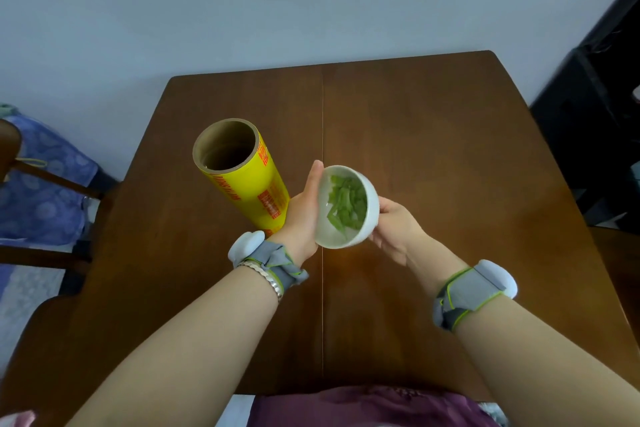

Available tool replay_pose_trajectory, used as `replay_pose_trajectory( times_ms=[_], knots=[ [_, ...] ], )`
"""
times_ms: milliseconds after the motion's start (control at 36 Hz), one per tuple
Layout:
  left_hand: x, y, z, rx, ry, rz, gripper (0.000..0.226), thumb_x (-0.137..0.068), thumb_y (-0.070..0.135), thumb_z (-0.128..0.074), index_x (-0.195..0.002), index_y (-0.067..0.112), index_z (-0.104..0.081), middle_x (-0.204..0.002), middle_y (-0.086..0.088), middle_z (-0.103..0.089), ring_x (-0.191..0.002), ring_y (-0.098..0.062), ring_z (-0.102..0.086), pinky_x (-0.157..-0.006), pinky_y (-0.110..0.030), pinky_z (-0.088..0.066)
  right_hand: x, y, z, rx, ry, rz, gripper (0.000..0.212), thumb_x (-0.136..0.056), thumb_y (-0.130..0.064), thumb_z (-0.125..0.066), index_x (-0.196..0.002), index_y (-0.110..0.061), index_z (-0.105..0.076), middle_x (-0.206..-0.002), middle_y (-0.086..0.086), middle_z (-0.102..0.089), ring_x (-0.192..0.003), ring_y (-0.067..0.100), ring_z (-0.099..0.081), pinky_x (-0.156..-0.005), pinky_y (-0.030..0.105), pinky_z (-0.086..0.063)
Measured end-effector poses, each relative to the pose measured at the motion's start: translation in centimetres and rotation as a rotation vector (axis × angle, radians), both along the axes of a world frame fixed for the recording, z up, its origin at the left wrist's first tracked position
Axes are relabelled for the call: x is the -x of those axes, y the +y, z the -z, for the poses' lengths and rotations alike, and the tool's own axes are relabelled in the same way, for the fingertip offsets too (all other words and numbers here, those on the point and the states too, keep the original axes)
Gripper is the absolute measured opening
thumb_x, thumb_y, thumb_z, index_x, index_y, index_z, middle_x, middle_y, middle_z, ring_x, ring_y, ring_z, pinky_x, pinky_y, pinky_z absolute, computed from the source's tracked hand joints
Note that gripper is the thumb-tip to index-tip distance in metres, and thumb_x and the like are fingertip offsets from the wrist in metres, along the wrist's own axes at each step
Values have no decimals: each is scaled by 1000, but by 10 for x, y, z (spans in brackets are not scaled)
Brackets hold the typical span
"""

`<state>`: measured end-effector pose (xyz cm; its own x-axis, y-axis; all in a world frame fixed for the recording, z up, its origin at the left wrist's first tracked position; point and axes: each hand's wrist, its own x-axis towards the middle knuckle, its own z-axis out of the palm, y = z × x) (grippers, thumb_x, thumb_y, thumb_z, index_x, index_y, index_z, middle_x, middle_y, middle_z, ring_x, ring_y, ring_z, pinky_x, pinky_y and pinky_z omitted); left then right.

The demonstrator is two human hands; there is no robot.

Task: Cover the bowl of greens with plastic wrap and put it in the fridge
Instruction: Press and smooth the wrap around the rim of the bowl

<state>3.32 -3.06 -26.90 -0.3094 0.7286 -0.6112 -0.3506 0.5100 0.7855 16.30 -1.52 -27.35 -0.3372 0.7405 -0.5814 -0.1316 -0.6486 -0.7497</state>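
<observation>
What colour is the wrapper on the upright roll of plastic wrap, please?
Bright yellow with red-orange print, on the roll of plastic wrap; the head view shows it.

Upright yellow plastic-wrap roll point(249, 184) blocks left of centre, just beside the white ceramic bowl of greens point(334, 237) held mid-frame; brown wooden table point(433, 132) lies bare upper right and lower middle.

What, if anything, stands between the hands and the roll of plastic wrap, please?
Nothing visible does: the roll stands upright on the table, close beside the left hand. But that hand and the right hand both hold the bowl, so neither is free.
</observation>
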Motion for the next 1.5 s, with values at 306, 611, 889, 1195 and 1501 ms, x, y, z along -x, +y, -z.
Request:
replay_pose_trajectory(
  times_ms=[306,611,889,1195,1501],
  knots=[
    [12,17,-8,51,463,246,55,-81,63,-57,-84,9,-66,-82,-4,-67,-80,-21,-65,-66,-28,-48,1,-3,-1,-80,-107,-198,37,-93,-49,-42,-95,-17,-62,-88,2,-69,-78,12,-66,-69,23,-57],
    [-22,-1,-5,91,-478,-107,74,-79,77,-41,-113,17,-65,-99,-8,-71,-90,-27,-68,-70,-37,-58,32,-14,7,-129,-370,298,62,-80,-56,-58,-112,-3,-57,-104,9,-68,-93,21,-66,-65,21,-54],
    [-4,-4,-1,-76,-444,-96,74,-86,71,-37,-127,13,-59,-124,-14,-64,-114,-29,-61,-91,-42,-52,2,11,-11,-143,-105,102,44,-93,-53,-38,-84,-19,-66,-87,2,-67,-84,18,-62,-87,34,-50],
    [5,-3,1,-73,-464,-118,61,-86,68,-40,-111,17,-63,-106,-10,-66,-94,-25,-63,-79,-38,-52,-7,5,-6,-299,-45,125,16,-91,-13,-57,-79,-13,-68,-85,3,-68,-81,14,-62,-80,24,-53],
    [12,-9,6,-12,-509,6,62,-86,69,-38,-98,15,-67,-88,-9,-70,-84,-25,-62,-78,-36,-47,-7,6,-4,-420,-235,41,40,-99,-17,-35,-63,-17,-52,-66,-2,-53,-62,12,-43,-66,24,-41]
  ],
)
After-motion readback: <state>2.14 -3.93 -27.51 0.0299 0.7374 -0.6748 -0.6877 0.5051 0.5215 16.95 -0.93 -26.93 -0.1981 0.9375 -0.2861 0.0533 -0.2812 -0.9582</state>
